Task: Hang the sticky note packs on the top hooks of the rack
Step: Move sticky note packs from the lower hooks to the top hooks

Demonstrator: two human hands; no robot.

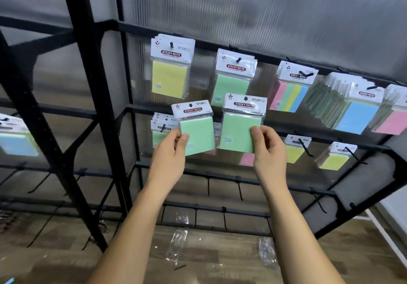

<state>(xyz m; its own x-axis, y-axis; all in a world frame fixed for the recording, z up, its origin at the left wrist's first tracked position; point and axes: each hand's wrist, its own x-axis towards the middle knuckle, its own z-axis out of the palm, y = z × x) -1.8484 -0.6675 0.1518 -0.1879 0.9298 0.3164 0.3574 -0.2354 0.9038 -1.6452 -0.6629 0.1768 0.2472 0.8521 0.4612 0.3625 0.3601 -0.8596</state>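
"STICKY NOTE" was legible in white capitals on a red band on the header cards of the green pack in the left hand (193, 127), the green pack in the right hand (241, 125), the hanging yellow pack (170, 67) and the hanging green pack (234, 76). Smaller print beneath each band was unreadable. Headers further right were too blurred to confirm.

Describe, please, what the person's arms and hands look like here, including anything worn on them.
Both forearms are bare up to the bottom edge of the picture: no sleeve shows. The left hand and the right hand wear no gloves, and no ring, watch or bracelet shows on either hand or wrist. The fingernails that show are short and unpainted.
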